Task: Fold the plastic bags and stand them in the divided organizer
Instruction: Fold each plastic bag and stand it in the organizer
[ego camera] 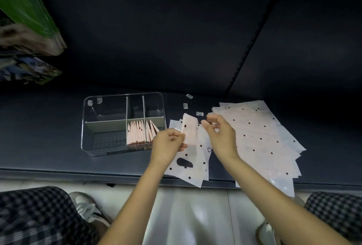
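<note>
The left hand (168, 142) pinches a pale pink dotted plastic bag (189, 152) between thumb and fingers at its left edge, holding up a raised strip of it that looks partly folded over. The bag's lower part, with its dark cut-out handle, lies on the dark shelf (49, 146) and reaches the near edge. The right hand (220, 134) hovers just right of that strip with its fingers loosely curled and slightly apart; it seems to grip nothing, though whether a fingertip touches the bag I cannot tell.

To the left stands the clear divided organizer (92, 127). A row of folded bags (140, 133) stands upright in its near middle compartment, the right-most ones leaning; the other compartments look empty. On the right lies a fanned stack of flat unfolded bags (260, 138), its near corner hanging over the shelf edge. 3 small labels (199, 114) lie on the shelf beyond the hands.

Judged from this, the fold is in progress. The film is thin and slippery, so with only 1 hand pinching it the strip could spring open or crease crooked, giving a packet too wide for the compartment. The bag and the stack both overhang the edge, so a careless pull or a brush of the right forearm could slide sheets to the floor. Pushing another packet in may also tip the leaning ones
</note>
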